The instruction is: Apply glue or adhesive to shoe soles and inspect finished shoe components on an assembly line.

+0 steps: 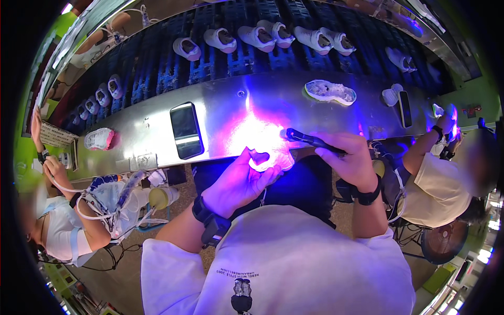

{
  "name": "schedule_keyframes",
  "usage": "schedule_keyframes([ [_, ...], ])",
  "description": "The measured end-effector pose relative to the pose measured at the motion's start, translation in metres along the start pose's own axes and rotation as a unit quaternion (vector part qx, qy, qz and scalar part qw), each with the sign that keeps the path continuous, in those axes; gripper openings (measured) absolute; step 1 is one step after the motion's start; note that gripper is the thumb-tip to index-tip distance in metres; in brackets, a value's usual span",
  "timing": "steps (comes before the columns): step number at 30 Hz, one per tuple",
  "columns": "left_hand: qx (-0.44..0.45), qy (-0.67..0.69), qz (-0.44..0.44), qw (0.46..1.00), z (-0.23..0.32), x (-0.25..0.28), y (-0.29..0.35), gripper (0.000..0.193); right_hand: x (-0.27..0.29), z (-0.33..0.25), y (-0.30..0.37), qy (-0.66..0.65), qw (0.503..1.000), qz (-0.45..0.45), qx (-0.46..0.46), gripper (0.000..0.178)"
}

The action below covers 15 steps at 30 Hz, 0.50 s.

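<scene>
My left hand (240,181) grips a small pale shoe (282,159) at the near edge of the metal worktable, thumb and fingers around it. Its opening faces up, and glare washes out much of its surface. My right hand (349,159) is closed around the handle of a black torch (314,140). The torch head points left, just above the shoe, and bright white and violet light floods the shoe and the tabletop behind it.
Behind the metal table (220,100) runs a dark conveyor (152,79) carrying several white shoes (257,38). A phone (186,130), a pale sole (329,92) and a white shoe (98,138) lie on the table. Co-workers sit at left (68,226) and right (438,189).
</scene>
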<state>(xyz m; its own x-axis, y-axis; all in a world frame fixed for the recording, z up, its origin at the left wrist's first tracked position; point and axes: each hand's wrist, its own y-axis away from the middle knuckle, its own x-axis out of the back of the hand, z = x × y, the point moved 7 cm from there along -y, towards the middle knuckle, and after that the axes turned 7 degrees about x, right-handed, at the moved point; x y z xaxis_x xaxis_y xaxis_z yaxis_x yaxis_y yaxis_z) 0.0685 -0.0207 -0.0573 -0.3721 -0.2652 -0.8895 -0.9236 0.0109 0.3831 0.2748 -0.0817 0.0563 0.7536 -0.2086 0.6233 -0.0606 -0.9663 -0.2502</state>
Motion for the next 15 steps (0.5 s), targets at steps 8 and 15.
schedule_keyframes([
  [8,0.071,0.119,0.037,0.990,-0.018,-0.013,-0.007,0.060,-0.013,0.021,0.006,-0.070,0.997,0.014,-0.026,0.034],
  [15,0.052,0.104,0.026,0.993,-0.020,0.003,-0.011,0.035,-0.017,0.018,0.024,-0.002,1.000,0.026,0.004,0.037],
])
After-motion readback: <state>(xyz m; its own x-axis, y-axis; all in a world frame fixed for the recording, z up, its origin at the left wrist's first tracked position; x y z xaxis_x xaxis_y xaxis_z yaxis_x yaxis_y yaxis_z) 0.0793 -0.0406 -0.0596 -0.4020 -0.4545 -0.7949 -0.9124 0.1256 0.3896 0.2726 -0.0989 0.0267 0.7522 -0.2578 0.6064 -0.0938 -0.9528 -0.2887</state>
